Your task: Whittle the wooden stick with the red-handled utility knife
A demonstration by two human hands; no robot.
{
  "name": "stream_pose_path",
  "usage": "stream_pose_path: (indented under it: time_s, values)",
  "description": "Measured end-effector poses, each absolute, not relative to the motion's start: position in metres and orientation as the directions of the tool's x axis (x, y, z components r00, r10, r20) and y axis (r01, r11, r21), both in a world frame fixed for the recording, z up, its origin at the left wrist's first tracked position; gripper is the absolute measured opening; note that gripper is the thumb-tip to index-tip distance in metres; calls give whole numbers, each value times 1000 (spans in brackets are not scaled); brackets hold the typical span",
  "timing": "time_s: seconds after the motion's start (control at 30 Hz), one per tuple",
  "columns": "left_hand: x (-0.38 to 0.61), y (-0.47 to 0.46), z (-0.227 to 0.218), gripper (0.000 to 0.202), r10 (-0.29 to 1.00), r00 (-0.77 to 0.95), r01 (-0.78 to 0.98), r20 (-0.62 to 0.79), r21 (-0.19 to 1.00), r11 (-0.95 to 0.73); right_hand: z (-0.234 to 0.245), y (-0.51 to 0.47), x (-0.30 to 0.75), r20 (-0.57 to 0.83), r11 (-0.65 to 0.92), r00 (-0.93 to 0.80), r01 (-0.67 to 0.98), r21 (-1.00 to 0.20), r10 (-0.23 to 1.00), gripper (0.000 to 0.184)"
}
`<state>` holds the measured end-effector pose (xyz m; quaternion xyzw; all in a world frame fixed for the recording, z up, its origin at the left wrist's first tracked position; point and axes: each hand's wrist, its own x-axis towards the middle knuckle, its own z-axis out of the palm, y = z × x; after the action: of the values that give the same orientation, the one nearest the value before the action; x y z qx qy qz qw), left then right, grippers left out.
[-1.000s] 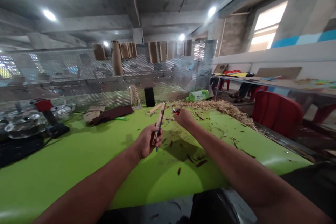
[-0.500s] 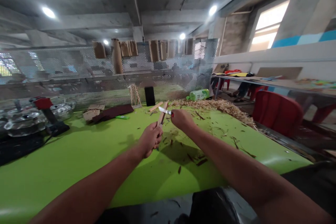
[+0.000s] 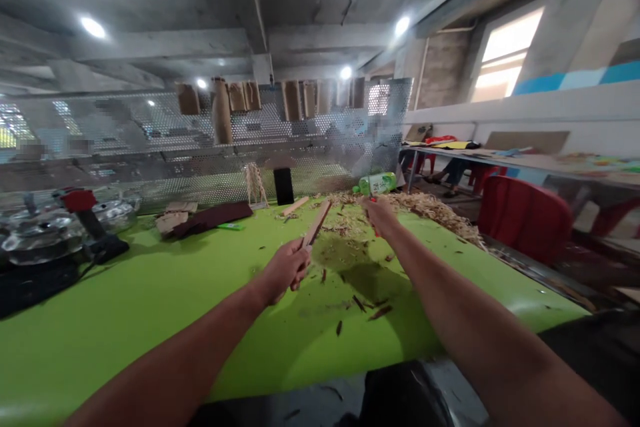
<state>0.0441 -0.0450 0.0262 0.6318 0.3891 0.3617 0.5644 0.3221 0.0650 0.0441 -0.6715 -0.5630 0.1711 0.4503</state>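
Observation:
My left hand (image 3: 284,271) is closed round the lower end of a flat wooden stick (image 3: 316,224), which slants up and to the right above the green table (image 3: 150,293). My right hand (image 3: 381,213) is further out over the table, closed on a knife with a red handle (image 3: 374,203); its blade is hard to make out. The knife is off the stick, to its right. Dark wood shavings (image 3: 365,303) lie on the table under my arms.
A heap of pale shavings (image 3: 430,207) runs along the table's far right side. A green bottle (image 3: 379,182), a black box (image 3: 284,185), loose wood pieces (image 3: 296,205) and a dark strip (image 3: 213,217) lie at the back by a perforated metal screen (image 3: 150,147). Red-topped tool (image 3: 83,213) at left; red chair (image 3: 525,220) at right.
My right hand drew the knife along the stick and has swept away to the right, past the tip. The stick tilted further to the right in my left hand.

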Motion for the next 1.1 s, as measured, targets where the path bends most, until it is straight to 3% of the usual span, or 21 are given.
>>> stream_pose_path:
  time_s: [0.07,0.13,0.23,0.37,0.43,0.5,0.6,0.7,0.83,1.0,1.1]
  values:
    - [38,-35,24,24,898,440,147,26,984,-100,45,58,304,275,207,158,347,-915,949,41]
    - [34,-29,23,27,894,448,203,27,970,-131,47,50,285,275,272,-7,177,-946,961,46]
    - [31,-26,26,29,893,450,230,33,961,-151,50,39,270,286,314,-171,166,-935,943,48]
    - [26,-23,32,18,903,430,221,11,968,-117,51,33,269,272,324,-236,221,-920,933,42]
    - [20,-19,37,29,921,389,107,-4,993,-41,51,34,272,259,307,-250,177,-935,933,41]
    - [13,-13,43,40,947,322,-127,13,991,30,51,35,274,264,295,-238,106,-950,935,41]
    - [2,-6,51,45,972,207,-492,108,871,8,51,35,274,264,274,-203,22,-962,943,43]
    - [0,-2,53,48,959,155,-636,238,766,-87,50,31,266,231,241,-239,13,-970,943,43]
    - [15,-6,45,45,942,137,-594,307,786,-170,44,23,244,163,204,-347,86,-975,924,41]
    - [36,-17,34,31,976,118,-384,186,914,-128,36,10,217,129,189,-411,109,-976,902,37]
    - [40,-20,34,15,976,149,-383,158,919,-91,34,4,210,108,205,-461,166,-965,881,37]
